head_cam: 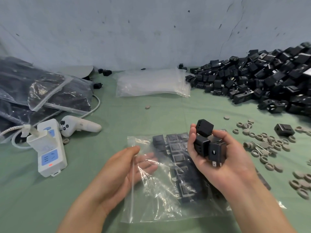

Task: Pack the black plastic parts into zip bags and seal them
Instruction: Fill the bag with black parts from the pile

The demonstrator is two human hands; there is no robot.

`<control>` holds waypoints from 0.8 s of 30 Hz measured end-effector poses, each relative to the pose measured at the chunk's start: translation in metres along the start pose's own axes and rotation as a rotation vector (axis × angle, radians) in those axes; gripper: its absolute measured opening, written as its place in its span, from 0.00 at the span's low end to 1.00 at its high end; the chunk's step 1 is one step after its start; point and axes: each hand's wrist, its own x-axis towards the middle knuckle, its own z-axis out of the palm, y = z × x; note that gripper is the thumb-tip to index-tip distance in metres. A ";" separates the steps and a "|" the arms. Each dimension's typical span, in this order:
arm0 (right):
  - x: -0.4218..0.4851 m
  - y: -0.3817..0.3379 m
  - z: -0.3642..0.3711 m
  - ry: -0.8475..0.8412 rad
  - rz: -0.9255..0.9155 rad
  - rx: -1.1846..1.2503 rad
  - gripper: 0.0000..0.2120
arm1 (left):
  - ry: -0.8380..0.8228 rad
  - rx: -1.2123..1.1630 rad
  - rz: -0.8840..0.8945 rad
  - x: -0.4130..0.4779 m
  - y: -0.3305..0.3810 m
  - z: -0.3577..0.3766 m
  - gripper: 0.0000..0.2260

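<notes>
I sit at a packing station in a small workshop or factory room. My desk [117,115] is covered in green and stands against a scuffed grey wall [151,31]. A big heap of identical black parts [260,78] lies at the right. A stack of empty zip bags [151,83] lies in the middle and filled bags [50,91] at the left. Grey rings [272,145] are scattered near the heap.

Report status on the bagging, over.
Left hand pinches zip bag mouth open, fingers inside. Right hand grips a handful of black plastic parts over the bag. Bag part-filled, unsealed. Nothing blocks the mouth.
</notes>
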 end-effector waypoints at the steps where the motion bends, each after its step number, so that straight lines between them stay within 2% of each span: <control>1: 0.000 0.000 0.000 0.004 0.002 0.000 0.16 | -0.007 -0.030 -0.012 0.001 0.000 0.000 0.09; 6: 0.000 0.003 0.000 0.012 0.010 -0.040 0.15 | -0.026 -0.095 -0.054 0.003 0.000 -0.006 0.08; 9: 0.000 0.002 -0.002 0.011 0.015 -0.069 0.18 | 0.033 -0.040 0.003 0.001 0.003 -0.011 0.09; 11: -0.001 -0.001 -0.004 0.002 0.040 -0.101 0.19 | 0.170 0.097 0.158 0.001 0.004 -0.013 0.06; 13: -0.002 -0.003 -0.004 -0.012 0.079 -0.128 0.19 | 0.420 0.414 0.462 0.003 0.006 -0.016 0.03; 14: -0.003 -0.003 -0.004 -0.019 0.099 -0.145 0.19 | 0.508 0.563 0.628 0.003 0.008 -0.015 0.03; 15: -0.004 -0.003 -0.003 -0.027 0.122 -0.163 0.18 | 0.525 0.640 0.762 0.000 0.010 -0.012 0.03; 16: -0.004 -0.002 -0.002 -0.036 0.147 -0.183 0.18 | 0.484 0.661 0.844 -0.003 0.011 -0.007 0.03; 18: -0.006 0.000 -0.002 -0.058 0.210 -0.229 0.17 | 0.354 0.653 0.900 -0.010 0.011 0.007 0.04; 24: -0.008 0.011 -0.002 -0.089 0.332 -0.428 0.17 | 0.014 0.708 0.768 -0.021 0.003 0.039 0.09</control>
